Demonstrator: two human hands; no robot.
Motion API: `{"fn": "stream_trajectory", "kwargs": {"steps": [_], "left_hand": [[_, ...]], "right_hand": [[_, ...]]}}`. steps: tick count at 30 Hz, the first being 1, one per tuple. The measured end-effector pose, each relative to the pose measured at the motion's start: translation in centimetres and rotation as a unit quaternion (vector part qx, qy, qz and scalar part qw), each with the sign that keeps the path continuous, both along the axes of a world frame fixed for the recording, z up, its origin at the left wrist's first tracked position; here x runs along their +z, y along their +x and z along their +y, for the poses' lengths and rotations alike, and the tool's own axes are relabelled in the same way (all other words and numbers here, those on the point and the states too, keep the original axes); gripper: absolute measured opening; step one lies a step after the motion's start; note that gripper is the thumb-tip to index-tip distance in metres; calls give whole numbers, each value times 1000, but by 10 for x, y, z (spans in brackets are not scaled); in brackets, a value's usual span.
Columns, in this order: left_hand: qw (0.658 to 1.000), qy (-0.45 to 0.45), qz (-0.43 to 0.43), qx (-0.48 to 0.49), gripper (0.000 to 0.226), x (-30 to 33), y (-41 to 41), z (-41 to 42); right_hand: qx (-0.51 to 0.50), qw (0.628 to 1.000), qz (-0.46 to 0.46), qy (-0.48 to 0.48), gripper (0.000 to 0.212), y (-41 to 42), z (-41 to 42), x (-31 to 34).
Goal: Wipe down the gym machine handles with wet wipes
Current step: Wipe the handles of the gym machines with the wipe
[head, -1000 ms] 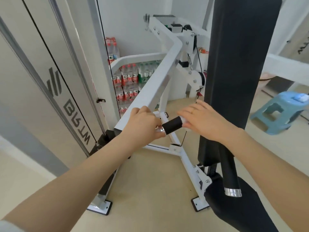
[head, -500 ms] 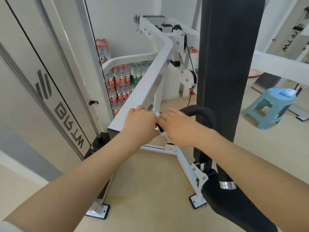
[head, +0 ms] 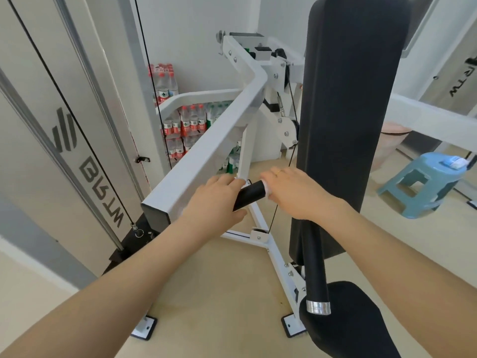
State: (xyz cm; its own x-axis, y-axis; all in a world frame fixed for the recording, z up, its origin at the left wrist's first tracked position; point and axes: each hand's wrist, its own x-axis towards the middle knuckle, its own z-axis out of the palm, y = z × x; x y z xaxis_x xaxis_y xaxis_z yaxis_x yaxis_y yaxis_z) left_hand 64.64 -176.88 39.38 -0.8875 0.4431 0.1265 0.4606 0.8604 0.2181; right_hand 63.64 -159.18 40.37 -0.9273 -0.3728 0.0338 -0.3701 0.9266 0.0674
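Mid-wipe, I'd say. Nearest me, below the black pad [head: 346, 125], hangs a second black handle [head: 316, 277] with a chrome cap; I can't tell if it's been wiped. Just left of the pad, my two hands share the short black handle [head: 251, 195]: left hand [head: 215, 202] curled round its near end, right hand [head: 296, 192] closed over the far end with a sliver of white wipe [head: 268, 191] peeking out beneath. So: two handles, two hands, one wipe. Right of the pad, further off, one blue stool [head: 426, 182].

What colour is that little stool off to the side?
Light blue; the stool shows clearly in the head view.
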Motion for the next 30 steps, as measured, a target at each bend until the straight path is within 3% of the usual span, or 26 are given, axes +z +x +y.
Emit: {"fn": "stream_trajectory", "kwargs": {"steps": [2,5,10,13,15,21,25,28,30], "left_hand": [[999,19,21,-18,52,0,-1,16],[998,46,45,-26,50,-3,-2,35],[994,25,105,16,41,-7,-2,64],[991,10,129,36,37,-11,-6,66],[990,26,136,35,33,-14,-6,67],[980,63,184,50,36,-24,-4,70],[983,97,142,72,33,-17,-2,73],[982,108,133,83,35,-17,-3,72],[983,100,132,82,36,-19,-3,70]], "right_hand": [[-70,996,-31,-35,26,6,24,4],[-172,958,-175,-151,32,32,41,13],[-171,888,-244,-350,16,20,34,23],[-158,864,-262,-399,49,27,35,23],[-194,851,-255,-415,58,34,45,15],[-143,893,-122,-410,32,16,49,0],[-67,950,-45,-301,36,37,60,-19],[104,968,133,-187,33,58,74,-40],[248,952,152,-99,28,49,86,-42]]}}
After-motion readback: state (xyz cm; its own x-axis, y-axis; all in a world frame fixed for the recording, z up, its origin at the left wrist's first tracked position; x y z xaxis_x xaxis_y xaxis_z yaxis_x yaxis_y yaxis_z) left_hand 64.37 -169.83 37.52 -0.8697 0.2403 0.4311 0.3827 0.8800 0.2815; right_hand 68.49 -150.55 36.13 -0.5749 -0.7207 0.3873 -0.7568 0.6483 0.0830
